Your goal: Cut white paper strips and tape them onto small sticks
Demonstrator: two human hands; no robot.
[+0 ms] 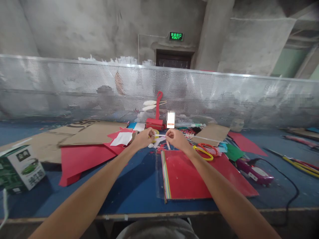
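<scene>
My left hand [146, 138] and my right hand [176, 139] are raised over the table's middle, both with fingers pinched. A narrow white strip [160, 135] is stretched between them; whether it is paper or tape I cannot tell. Just behind my left fingers lies a yellow ring-shaped roll [156, 132], partly hidden. Small pink and red paper scraps [163, 147] lie below the hands. Beyond them stands a red paper piece [154, 123] with a tall looped strip. Scissors with red and yellow handles [205, 151] rest on a stack of red paper [194, 176] beside my right forearm.
Cardboard [94, 132] and red paper [84, 159] lie to the left, near a green and white carton [23, 169]. To the right are a purple corded device [256, 171] and long-handled scissors [299, 162]. A perforated metal screen [139, 86] runs behind, with a lit phone [170, 120] before it.
</scene>
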